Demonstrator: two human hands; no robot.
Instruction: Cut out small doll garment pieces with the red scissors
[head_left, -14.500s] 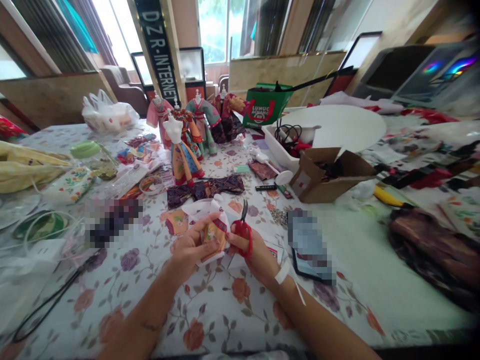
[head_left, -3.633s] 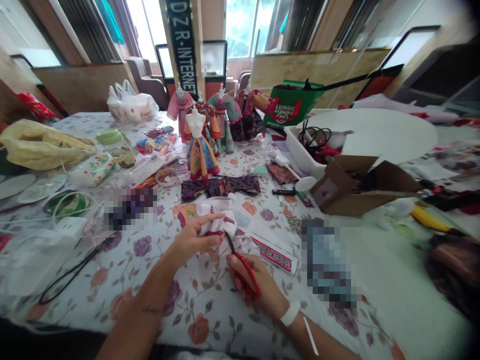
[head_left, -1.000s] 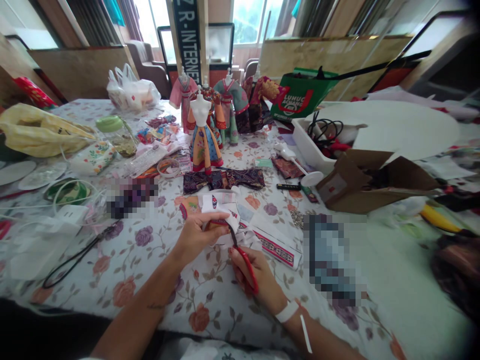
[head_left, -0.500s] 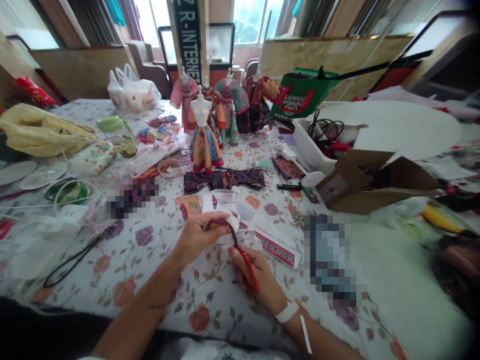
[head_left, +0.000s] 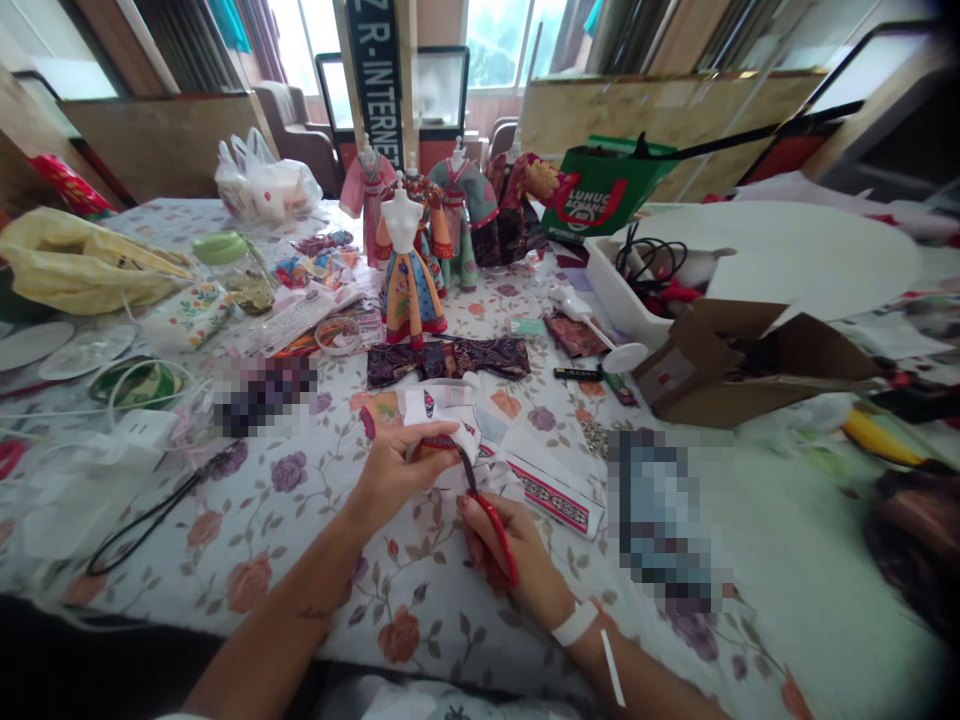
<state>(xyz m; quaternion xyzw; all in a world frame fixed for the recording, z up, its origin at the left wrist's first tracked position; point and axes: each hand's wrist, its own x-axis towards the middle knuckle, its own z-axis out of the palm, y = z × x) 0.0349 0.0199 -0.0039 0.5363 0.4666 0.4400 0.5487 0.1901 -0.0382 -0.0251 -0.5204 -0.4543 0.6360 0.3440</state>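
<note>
Between the thumb and fingers of my left hand (head_left: 401, 470) is a small piece of patterned fabric (head_left: 436, 443) with a red edge. My right hand (head_left: 514, 545) grips red-handled scissors (head_left: 499, 545), their dark blades reaching up to the fabric by my left fingertips. How far the blades are apart is hard to see. Under and behind my hands lie white scraps (head_left: 450, 400) and an orange printed piece (head_left: 384, 412). A strip with a red and black pattern (head_left: 555, 497) rests to the right of them.
Behind the folded dark patterned cloth (head_left: 480, 358) stand several small dress forms in costumes, a bare-topped one (head_left: 405, 225) in front. At right are a cardboard box (head_left: 720, 385) and a white bin (head_left: 619, 295). A black cord loop (head_left: 142, 530) and a white charger (head_left: 142, 430) lie left.
Hardly anything differs. The scissors and my right hand have shifted very slightly, while my left hand stays in place with the fabric.
</note>
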